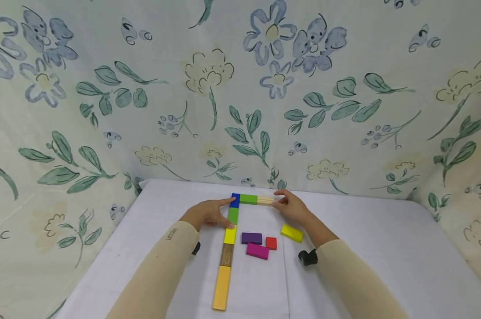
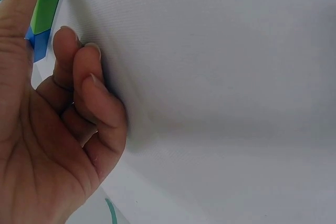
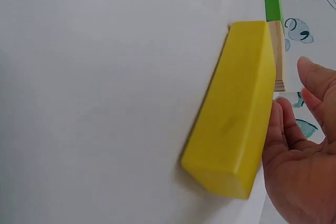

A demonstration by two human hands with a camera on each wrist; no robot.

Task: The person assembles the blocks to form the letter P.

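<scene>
A line of blocks lies on the white cloth in the head view: a blue block point(image 1: 235, 203), a green block point(image 1: 233, 215), a yellow block point(image 1: 229, 237), a brown wood-grain block point(image 1: 226, 255) and an orange block point(image 1: 222, 288). From the blue one, a second green block point(image 1: 248, 199) and a plain wooden block point(image 1: 265, 201) run right. My left hand point(image 1: 209, 212) touches the blue block with its index finger and the green-yellow joint with its thumb; its other fingers curl loosely. Beside the plain block's right end, my right hand point(image 1: 291, 207) has thumb and fingers spread apart.
Loose blocks lie between the arms: purple point(image 1: 251, 238), magenta point(image 1: 257, 251) and red point(image 1: 271, 243). Another yellow block point(image 1: 291, 233) sits below the right hand and looms large in the right wrist view. A floral cloth backdrop point(image 1: 240, 97) rises behind the table.
</scene>
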